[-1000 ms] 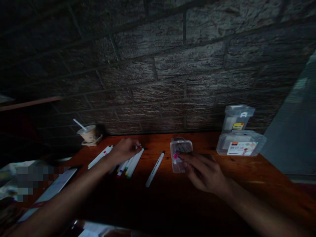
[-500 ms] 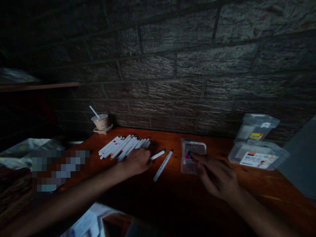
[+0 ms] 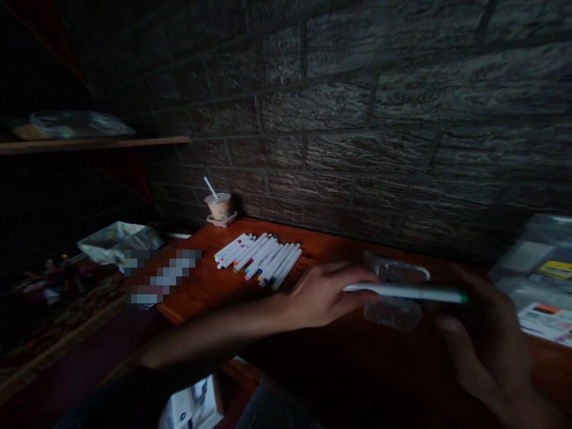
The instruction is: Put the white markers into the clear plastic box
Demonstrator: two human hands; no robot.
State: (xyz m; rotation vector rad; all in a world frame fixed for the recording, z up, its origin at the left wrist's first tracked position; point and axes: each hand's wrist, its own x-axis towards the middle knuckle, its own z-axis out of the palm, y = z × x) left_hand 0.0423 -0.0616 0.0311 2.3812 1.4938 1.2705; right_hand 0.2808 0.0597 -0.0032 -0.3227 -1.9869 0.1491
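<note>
My left hand (image 3: 328, 292) grips a white marker (image 3: 402, 291) by one end and holds it level above the table. The marker's green-marked end points toward my right hand (image 3: 491, 333), whose thumb and fingers are apart around that end. My right hand is dark and blurred, and no clear contact with the marker shows. Behind and below the marker sits a clear plastic box (image 3: 395, 316), partly covered by it. To the left, several white markers (image 3: 261, 259) with coloured ends lie side by side on the wooden table (image 3: 192, 292).
A cup with a straw (image 3: 218, 205) stands at the table's back left corner. Larger clear plastic cases (image 3: 545, 292) with labels are at the right. A brick wall (image 3: 330, 155) runs behind the table. A shelf (image 3: 147, 141) juts out at left.
My view has turned right to left, so things sit farther right. My left hand has left the row of markers and raised a marker over the box. My right hand has moved off the box.
</note>
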